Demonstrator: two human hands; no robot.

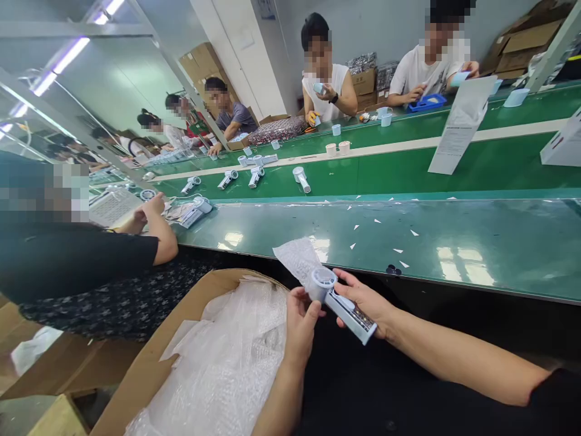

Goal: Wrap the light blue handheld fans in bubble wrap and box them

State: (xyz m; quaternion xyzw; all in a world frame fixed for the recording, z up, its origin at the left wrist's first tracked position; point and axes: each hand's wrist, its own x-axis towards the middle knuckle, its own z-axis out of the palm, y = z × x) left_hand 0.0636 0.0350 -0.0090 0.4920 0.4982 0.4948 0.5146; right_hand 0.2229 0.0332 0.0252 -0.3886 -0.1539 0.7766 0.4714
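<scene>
Between my two hands is a light-blue handheld fan [351,307], its round head up and to the left, its handle slanting down to the right. A bubble-wrap bag [297,257] lies against the head and sticks out beyond it. My left hand [300,321] pinches at the head's lower side, where the bag's edge seems to be. Wrapped around the fan near its neck and handle is my right hand [365,303]. Whether the head is inside the bag's mouth I cannot tell exactly.
An open carton [181,315] of bubble-wrap bags [236,351] stands at lower left. Ahead runs a green workbench [281,221] with small white scraps, then a conveyor [385,163] carrying several fans [256,176]. A co-worker [91,254] sits left; several others work across the line.
</scene>
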